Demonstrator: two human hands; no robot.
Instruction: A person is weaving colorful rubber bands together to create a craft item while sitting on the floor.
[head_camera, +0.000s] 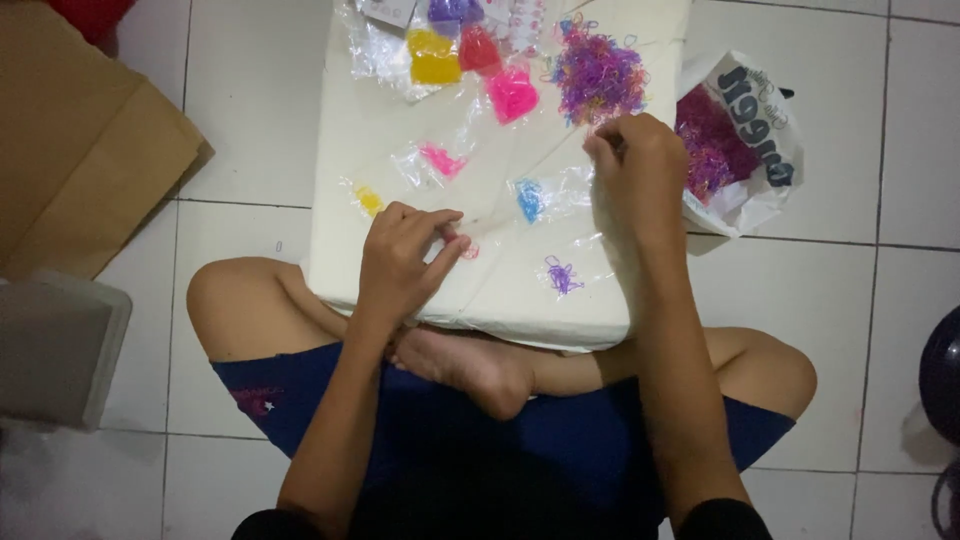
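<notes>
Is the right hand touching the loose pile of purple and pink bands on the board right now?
Cannot tell. In the head view the right hand sits at the lower edge of the band pile, fingertips curled under, so contact or gap is hidden.

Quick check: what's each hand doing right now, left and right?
Left hand: fingers pinched on a small pink band.
Right hand: curled shut beside the purple band pile; contents cannot be told.

Packets (455, 12) at top edge cropped; perhaps bands under fingertips (452, 245).
</notes>
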